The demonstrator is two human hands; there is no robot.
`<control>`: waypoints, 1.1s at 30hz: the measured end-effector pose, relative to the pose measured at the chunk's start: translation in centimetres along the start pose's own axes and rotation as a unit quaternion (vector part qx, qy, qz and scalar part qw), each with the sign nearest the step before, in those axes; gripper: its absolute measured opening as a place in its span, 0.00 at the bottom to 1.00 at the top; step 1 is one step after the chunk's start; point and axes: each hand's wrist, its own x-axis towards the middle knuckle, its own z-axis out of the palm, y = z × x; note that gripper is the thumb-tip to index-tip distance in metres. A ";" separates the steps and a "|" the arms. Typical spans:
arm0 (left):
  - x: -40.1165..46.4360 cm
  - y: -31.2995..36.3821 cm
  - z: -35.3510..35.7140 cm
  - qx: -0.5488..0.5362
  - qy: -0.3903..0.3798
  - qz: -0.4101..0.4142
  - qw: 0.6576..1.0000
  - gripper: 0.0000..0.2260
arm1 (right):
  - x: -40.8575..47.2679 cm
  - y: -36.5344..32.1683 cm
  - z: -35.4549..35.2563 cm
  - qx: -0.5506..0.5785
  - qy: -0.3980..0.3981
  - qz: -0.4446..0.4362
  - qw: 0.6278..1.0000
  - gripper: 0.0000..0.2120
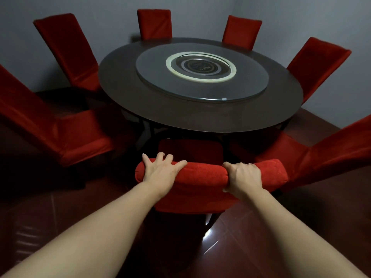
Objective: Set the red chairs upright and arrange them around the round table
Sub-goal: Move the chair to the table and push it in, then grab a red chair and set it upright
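Gripping the padded top rail of the nearest red chair (210, 177), your right hand (244, 177) clenches it; your left hand (160, 169) rests flat. It stands upright against the round table (200, 117); soft cover, stiff frame, probably moderately heavy.

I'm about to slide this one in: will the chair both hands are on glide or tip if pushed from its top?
Pushed from the backrest top, the near chair may tip forward, being tall. The glossy floor probably lets it slide. Its padded fabric likely gives the left hand and right hand firm purchase.
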 end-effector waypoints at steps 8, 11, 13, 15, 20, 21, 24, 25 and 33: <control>-0.2 -2.5 0.0 0.032 -0.028 0.007 0.999 0.37 | -0.6 -2.5 0.0 -0.003 0.016 -0.011 1.000 0.23; -0.7 -2.6 0.3 0.035 -0.022 -0.011 0.999 0.38 | -0.7 -3.0 -0.2 0.003 0.017 -0.006 1.000 0.22; -0.7 -2.4 0.3 0.035 -0.017 -0.014 0.999 0.37 | -0.6 -2.9 -0.3 0.006 0.015 -0.007 1.000 0.23; -0.7 -2.3 0.2 0.032 -0.018 -0.017 0.999 0.36 | -0.5 -2.9 -0.2 0.014 0.010 -0.005 1.000 0.25; -1.0 -2.1 -0.2 0.038 -0.024 -0.022 0.999 0.35 | -0.6 -2.9 0.0 0.010 -0.017 -0.014 1.000 0.35; -1.2 -2.0 -0.4 0.035 -0.027 -0.024 0.999 0.35 | -0.6 -2.8 -0.2 0.013 -0.023 -0.020 0.999 0.36; -1.7 -1.7 -0.9 0.016 -0.042 -0.034 0.998 0.36 | -0.8 -2.7 -0.8 0.038 -0.050 -0.031 0.998 0.43; -1.8 -1.7 -1.1 0.002 -0.044 -0.035 0.998 0.37 | -1.0 -2.8 -1.2 0.056 -0.061 -0.034 0.996 0.46; -4.2 -4.8 -4.1 -0.082 -0.033 -0.081 0.993 0.40 | -1.5 -6.8 -5.7 0.229 -0.067 -0.057 0.969 0.51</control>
